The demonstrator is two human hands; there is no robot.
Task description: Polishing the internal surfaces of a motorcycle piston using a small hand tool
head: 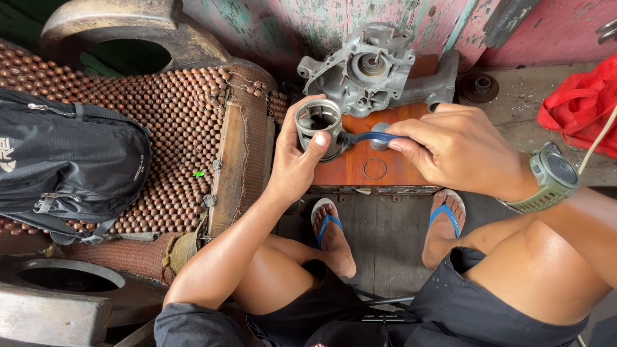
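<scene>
Left hand (292, 168) closed around a metal cylinder (318, 122) at frame centre, over the wooden worktop (350, 164); right hand (453, 148) pinches a blue-handled brush (373, 137) against it. Grip looks light — cylinder could slip onto the feet (334, 234) — or brush skids.

The engine casing (373, 71) is set at the back of the wooden box (360, 164), right up against the wall (385, 19). A backpack (67, 160) is laid on the beaded seat cover (173, 109) off to the left, a bag (581, 106) is dumped on the floor (385, 238) to the right, and a gear (481, 85) is left just behind the box's right end.
</scene>
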